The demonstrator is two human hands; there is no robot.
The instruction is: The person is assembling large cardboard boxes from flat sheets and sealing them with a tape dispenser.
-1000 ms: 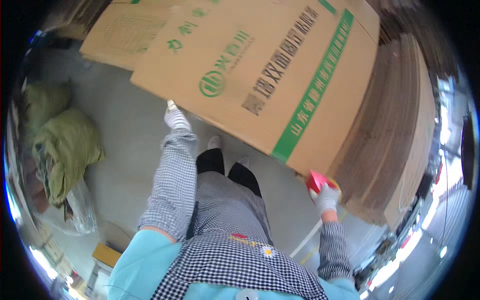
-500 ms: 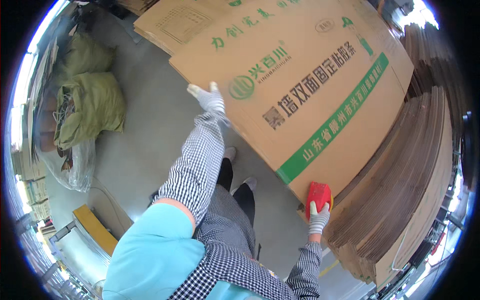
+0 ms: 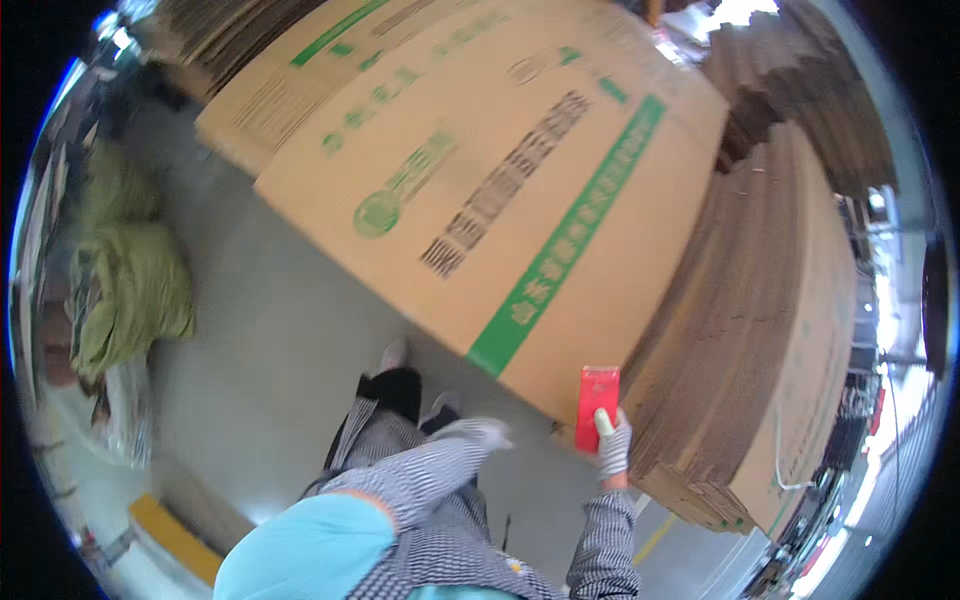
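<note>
My right hand [image 3: 614, 450], in a striped white glove, is closed round a red box-shaped object [image 3: 598, 405], its thumb lying along the front; I cannot make out exactly what it is. That object is held over the near corner of a large flat cardboard sheet [image 3: 640, 240] with green and black print. My left hand [image 3: 485, 433], in a pale glove, is smeared by motion in front of my body, apart from the sheet's near edge. Its fingers cannot be told clearly.
A tall stack of flattened cardboard [image 3: 725, 330] stands at the right, with more cardboard [image 3: 810, 100] behind it. Another printed sheet [image 3: 255, 125] lies at the far left. Green woven sacks [image 3: 140, 290] sit on the left floor, near a yellow-edged piece of equipment [image 3: 175, 540].
My left hand has left the sheet's left edge and come back toward my body. The red object has turned in my right hand, now showing a flat face. The view has shifted.
</note>
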